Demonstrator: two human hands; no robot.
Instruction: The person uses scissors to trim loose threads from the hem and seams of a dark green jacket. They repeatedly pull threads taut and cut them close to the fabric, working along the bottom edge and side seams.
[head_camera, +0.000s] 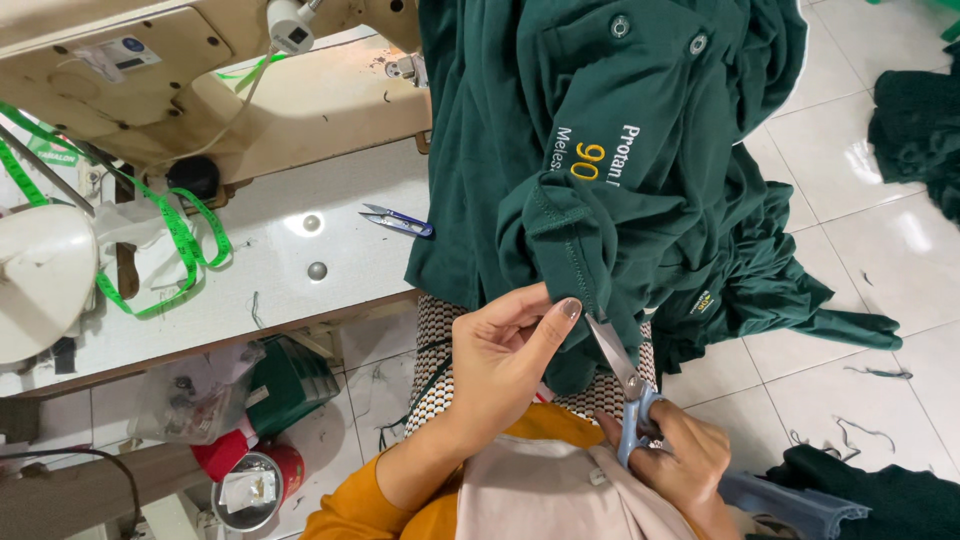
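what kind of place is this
Probably a garment sewing workshop. A cream industrial sewing machine sits on the worktable with a green measuring tape, and the right hand works scissors at a dark green shirt.

One view only, head-worn cam, looking steeply down from above the lap. Close range: left hand (505, 350) and right hand (680, 465) fill lower centre, near the lens. Faces forward and down over a dark green garment (620, 170) mid-frame. Sewing table (290, 250) runs along upper left, tilted in frame; tiled floor (880, 250) at right, farther off. No 2nd view, so no overlap to report.
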